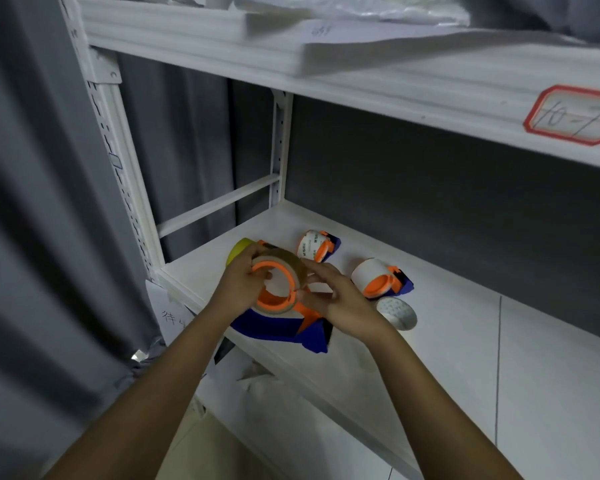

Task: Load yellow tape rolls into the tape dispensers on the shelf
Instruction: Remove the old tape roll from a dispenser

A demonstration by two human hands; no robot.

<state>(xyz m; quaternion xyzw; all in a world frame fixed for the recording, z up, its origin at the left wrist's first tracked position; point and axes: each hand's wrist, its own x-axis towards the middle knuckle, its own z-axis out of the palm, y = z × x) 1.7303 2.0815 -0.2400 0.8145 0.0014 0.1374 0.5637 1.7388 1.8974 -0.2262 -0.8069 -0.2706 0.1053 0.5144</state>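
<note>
both hands work at the shelf (430, 327) front edge. left hand (238, 284) grips the tape roll (291, 265) seated on the orange hub of a blue tape dispenser (278, 329); right hand (340, 299) pinches beside the roll. two loaded dispensers (321, 245) (383, 277) lie behind, a yellow roll (238, 251) at left.

Grey curtain (32, 202) hangs at left & behind the rack. White perforated upright (118, 174) w/ a small blue-edged tag (115, 161). Red-bordered label (573, 115) on upper shelf's front edge, handwritten "10-7". White foam sheets (343, 46) stacked up top, clear plastic bags (378, 8) behind. Paper note (168, 315), handwritten, hangs below the lower shelf's left corner. White tiled floor (551, 375) at right.
</note>
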